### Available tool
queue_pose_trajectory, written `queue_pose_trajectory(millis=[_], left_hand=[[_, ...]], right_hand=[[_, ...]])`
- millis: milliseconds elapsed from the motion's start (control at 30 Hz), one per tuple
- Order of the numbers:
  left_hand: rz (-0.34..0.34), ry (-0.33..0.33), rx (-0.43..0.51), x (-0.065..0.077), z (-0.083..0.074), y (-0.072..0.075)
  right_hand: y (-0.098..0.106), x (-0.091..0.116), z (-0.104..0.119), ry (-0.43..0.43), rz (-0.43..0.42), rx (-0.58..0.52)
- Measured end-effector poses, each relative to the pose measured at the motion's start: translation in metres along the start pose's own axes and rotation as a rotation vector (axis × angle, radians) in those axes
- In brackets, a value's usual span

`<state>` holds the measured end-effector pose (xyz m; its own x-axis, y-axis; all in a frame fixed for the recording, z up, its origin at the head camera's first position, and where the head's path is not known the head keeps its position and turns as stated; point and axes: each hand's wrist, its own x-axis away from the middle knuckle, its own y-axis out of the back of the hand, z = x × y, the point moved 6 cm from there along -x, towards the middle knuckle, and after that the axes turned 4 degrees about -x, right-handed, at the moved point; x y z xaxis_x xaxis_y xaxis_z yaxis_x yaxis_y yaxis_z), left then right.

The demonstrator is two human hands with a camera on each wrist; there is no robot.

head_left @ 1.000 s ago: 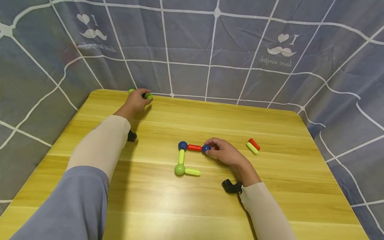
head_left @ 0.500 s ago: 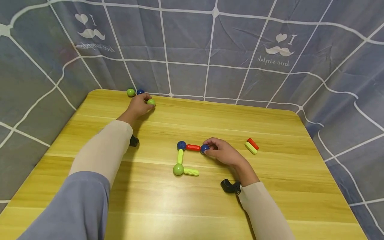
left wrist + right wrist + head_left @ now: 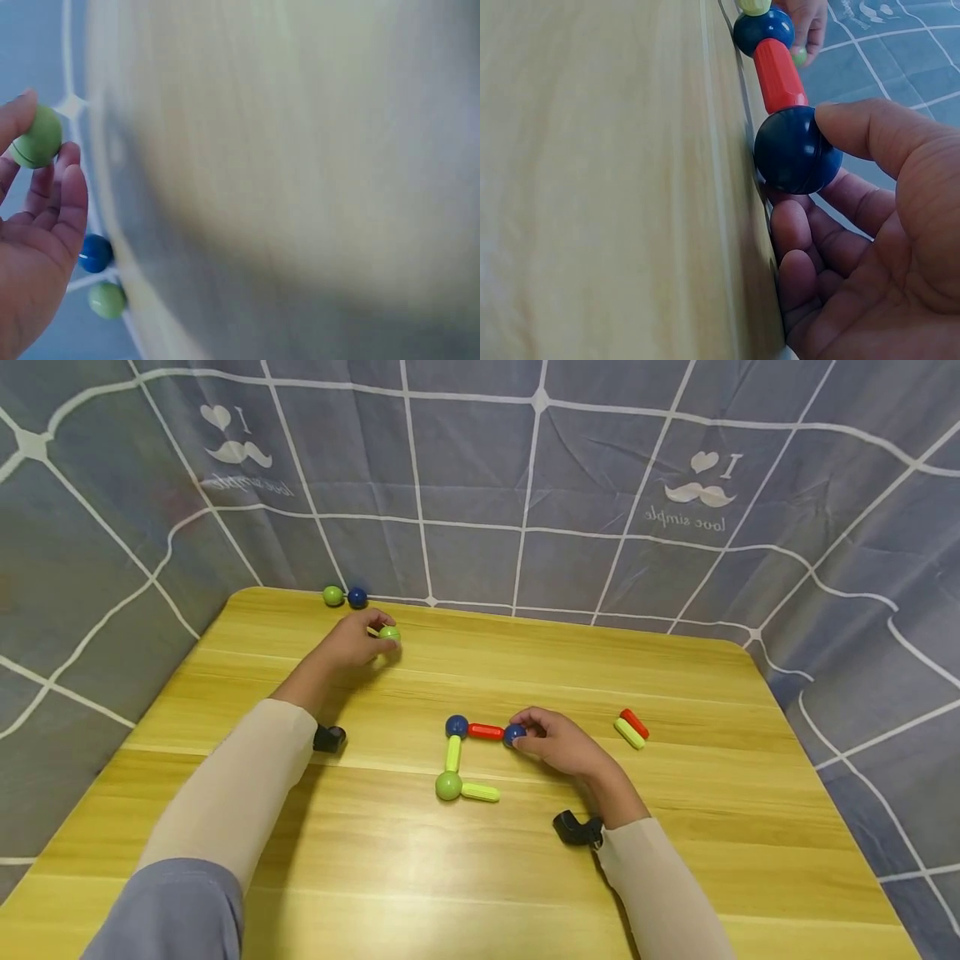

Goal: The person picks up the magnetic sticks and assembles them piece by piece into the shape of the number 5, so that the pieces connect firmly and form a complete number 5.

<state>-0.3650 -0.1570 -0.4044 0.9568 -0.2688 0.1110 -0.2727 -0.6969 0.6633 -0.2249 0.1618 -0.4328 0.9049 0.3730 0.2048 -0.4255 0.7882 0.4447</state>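
Observation:
My left hand [image 3: 352,642] pinches a green ball [image 3: 39,138] between thumb and fingers, over the back left of the table. With thumb and curled fingers my right hand [image 3: 558,742] holds a dark blue ball [image 3: 798,150] at the right end of a joined shape. From that ball a red rod [image 3: 486,732] runs left to a second blue ball [image 3: 457,726]. A yellow-green rod [image 3: 453,753] leads down from there to a larger green ball [image 3: 448,786]. Another yellow-green rod [image 3: 481,792] sticks out to the right of it, its far end free.
A green ball [image 3: 333,596] and a blue ball [image 3: 357,598] sit at the table's back left edge. To the right, a loose red rod [image 3: 634,723] lies beside a yellow-green rod [image 3: 628,733]. A grey curtain [image 3: 480,485] with white lines surrounds the wooden table [image 3: 405,877].
My left hand has come away from the back edge, moving right and nearer with the green ball; the blue ball behind it is now uncovered. My right hand stays on its blue ball.

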Motion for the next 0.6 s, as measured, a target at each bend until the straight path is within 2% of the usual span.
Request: queue_pose_trajectory(millis=[267,500,600], left_hand=[[0.013,-0.117,0.015,0.034,-0.038,-0.008],[0.035,-0.168,0.111,0.066,-0.057,-0.015],[0.05,-0.195,0.106,0.079,-0.068,-0.021]], right_hand=[[0.001,0.002,-0.001,0.005,-0.008,0.017],[-0.002,0.002,-0.001,0.001,-0.008,0.001],[-0.002,0.002,0.0,0.003,-0.005,-0.004]])
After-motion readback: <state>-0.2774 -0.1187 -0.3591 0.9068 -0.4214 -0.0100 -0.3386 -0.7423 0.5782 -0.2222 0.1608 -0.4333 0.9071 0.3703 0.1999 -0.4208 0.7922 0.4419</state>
